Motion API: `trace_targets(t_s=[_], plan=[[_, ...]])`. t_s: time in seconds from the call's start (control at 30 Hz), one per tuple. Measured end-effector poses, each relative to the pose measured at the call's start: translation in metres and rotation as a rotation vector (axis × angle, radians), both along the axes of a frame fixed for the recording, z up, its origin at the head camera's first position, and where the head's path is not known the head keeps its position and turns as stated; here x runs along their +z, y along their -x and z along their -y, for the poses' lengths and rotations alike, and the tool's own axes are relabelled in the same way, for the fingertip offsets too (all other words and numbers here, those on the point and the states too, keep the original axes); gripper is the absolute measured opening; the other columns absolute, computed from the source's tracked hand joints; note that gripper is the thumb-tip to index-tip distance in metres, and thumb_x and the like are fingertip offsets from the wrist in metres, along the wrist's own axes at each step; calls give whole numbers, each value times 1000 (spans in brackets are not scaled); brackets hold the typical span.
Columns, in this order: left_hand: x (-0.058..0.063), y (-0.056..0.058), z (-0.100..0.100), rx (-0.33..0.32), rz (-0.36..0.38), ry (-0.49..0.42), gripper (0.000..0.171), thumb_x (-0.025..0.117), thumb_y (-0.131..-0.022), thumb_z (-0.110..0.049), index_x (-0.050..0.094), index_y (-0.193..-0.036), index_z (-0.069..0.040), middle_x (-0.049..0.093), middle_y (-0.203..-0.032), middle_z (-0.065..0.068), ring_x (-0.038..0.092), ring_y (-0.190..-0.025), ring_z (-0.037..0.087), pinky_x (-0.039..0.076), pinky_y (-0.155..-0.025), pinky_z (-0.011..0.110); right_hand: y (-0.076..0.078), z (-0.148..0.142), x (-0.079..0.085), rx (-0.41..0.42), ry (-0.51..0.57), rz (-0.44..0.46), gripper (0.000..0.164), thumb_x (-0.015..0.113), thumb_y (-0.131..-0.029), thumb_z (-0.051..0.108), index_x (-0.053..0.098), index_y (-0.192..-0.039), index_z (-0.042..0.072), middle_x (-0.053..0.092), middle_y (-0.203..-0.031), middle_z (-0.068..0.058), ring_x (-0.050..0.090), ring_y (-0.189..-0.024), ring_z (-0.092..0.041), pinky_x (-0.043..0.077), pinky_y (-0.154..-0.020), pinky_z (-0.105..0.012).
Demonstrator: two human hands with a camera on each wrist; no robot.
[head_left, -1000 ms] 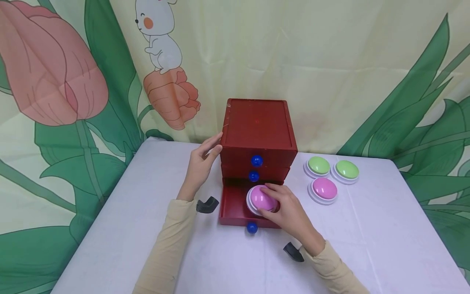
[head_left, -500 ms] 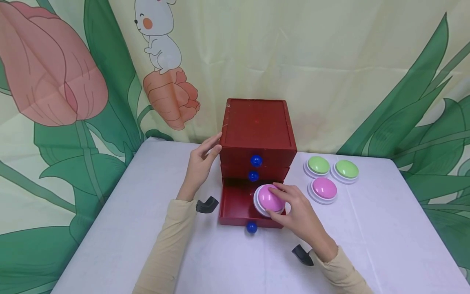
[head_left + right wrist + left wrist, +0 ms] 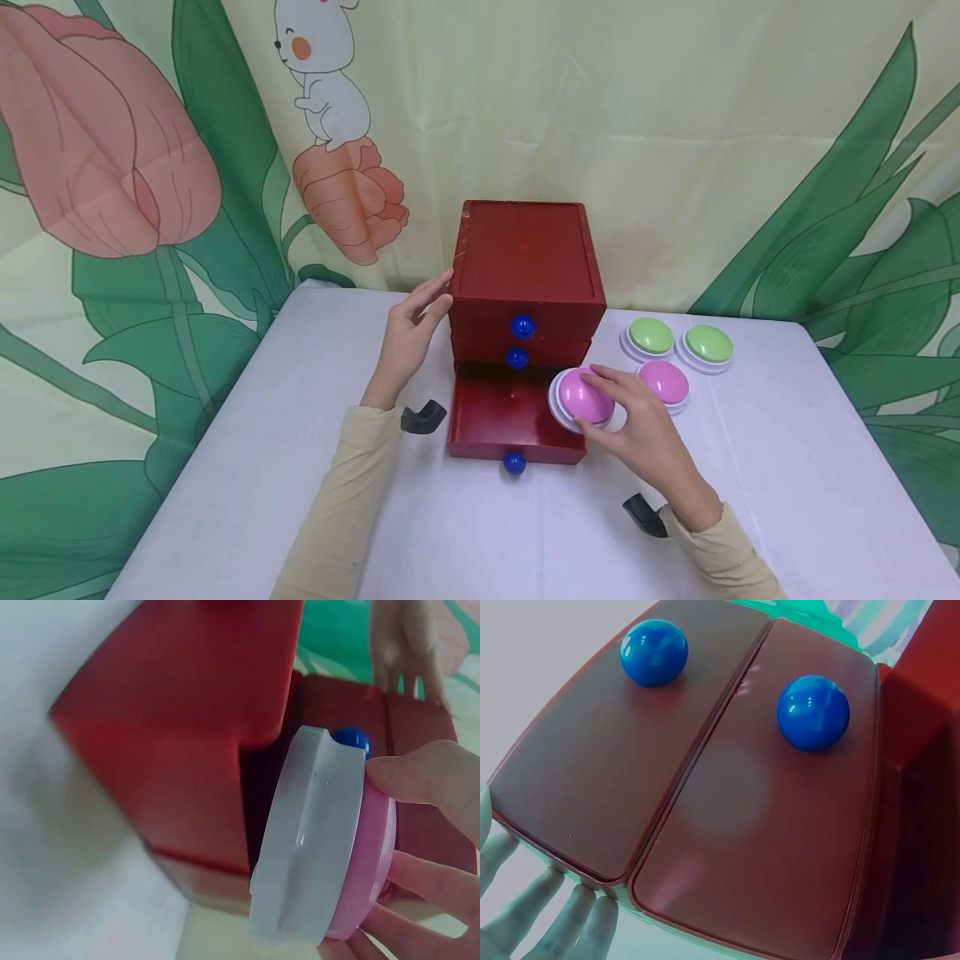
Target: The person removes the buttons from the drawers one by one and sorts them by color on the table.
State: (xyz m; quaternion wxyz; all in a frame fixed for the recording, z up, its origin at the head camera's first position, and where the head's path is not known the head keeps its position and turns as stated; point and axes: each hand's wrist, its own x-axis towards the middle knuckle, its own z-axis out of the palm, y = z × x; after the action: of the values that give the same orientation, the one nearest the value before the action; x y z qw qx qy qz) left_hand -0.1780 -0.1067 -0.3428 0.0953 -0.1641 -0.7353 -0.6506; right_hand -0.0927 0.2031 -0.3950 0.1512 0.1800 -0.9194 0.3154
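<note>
A dark red drawer cabinet point(image 3: 525, 250) with blue ball knobs stands at the back of the table, its bottom drawer point(image 3: 487, 417) pulled out. My right hand point(image 3: 645, 425) pinches a pink push light point(image 3: 587, 397) with a white base, thumb on one side and fingers on the other. The light is held over the drawer's right edge; the right wrist view shows its white base point(image 3: 307, 840) tilted beside the drawer wall. My left hand point(image 3: 408, 337) rests its straight fingers against the cabinet's left side. In the left wrist view its fingers point(image 3: 525, 907) lie along the cabinet's edge.
Right of the cabinet, two green push lights point(image 3: 651, 336) and another pink push light point(image 3: 666, 383) sit on the white-covered table point(image 3: 262, 467). Behind hangs a curtain point(image 3: 480, 117) printed with flowers and a rabbit. A black strap end shows by each wrist.
My right hand has lifted the pink push light from inside the bottom drawer and carried it rightward to the drawer's right edge. My left hand stays in place.
</note>
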Motion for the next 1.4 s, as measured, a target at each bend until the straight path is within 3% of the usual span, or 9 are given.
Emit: trace_targets(t_s=[0.67,0.93,1.4], plan=[[0,0,0,-1,-4,0,44,58,-101,-13,52,-144,-7,52,-148,10,52,-133,24,43,-110,45,5,-45,0,-107,-9,-25,60,88,-69,3,66,-124,-2,59,-130,-23,53,-117,-42,56,-79,-61],[1,-1,0,1,-6,7,45,58,-101,-14,52,-144,-7,51,-148,9,52,-134,24,43,-110,45,6,-61,-1,-146,-15,-41,58,87,-69,5,66,-122,-5,60,-128,-26,53,-118,-45,50,-86,-66],[1,-1,0,0,-4,10,45,58,-101,-15,52,-144,-8,52,-148,9,51,-134,24,43,-110,46,11,-88,-4,-228,-10,-37,58,87,-69,4,65,-121,-8,59,-128,-31,51,-118,-50,46,-87,-67]])
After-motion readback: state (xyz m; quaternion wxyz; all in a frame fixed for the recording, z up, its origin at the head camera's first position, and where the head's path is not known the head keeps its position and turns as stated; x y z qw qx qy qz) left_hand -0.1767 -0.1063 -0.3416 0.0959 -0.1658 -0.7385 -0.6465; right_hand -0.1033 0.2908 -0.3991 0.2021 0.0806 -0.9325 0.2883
